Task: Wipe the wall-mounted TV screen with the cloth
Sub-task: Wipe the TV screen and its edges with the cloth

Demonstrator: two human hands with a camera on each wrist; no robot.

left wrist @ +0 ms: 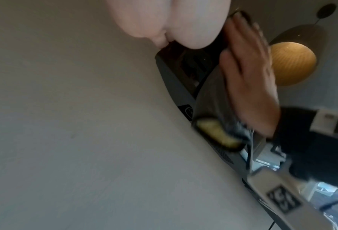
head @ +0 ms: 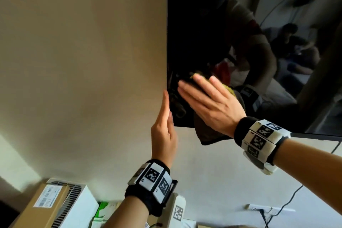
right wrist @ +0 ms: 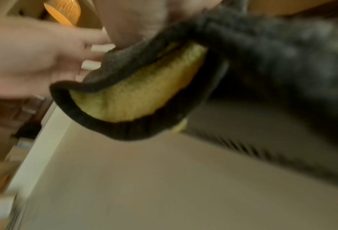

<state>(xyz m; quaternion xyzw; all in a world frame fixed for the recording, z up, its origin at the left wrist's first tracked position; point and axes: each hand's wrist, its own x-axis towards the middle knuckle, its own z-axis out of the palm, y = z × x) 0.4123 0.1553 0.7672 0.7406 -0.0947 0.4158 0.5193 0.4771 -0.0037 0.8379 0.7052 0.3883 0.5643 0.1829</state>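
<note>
The black TV screen [head: 240, 24] hangs on the beige wall and fills the upper right of the head view. My right hand [head: 207, 98] lies flat with straight fingers on a grey-and-yellow cloth [head: 212, 135], pressing it against the screen's lower left corner. The cloth [left wrist: 213, 129] hangs below the palm, and its yellow inner side [right wrist: 140, 93] shows under a dark edge. My left hand [head: 164, 126] stands upright with straight fingers at the TV's left edge [left wrist: 170, 74], fingertips touching the frame.
Below the TV, cardboard boxes [head: 46, 203] and a white box [head: 77, 207] stand against the wall [head: 83, 52]. A black cable [head: 288, 203] runs down the wall at the right. A round yellow lamp [left wrist: 294, 62] glows behind my right hand.
</note>
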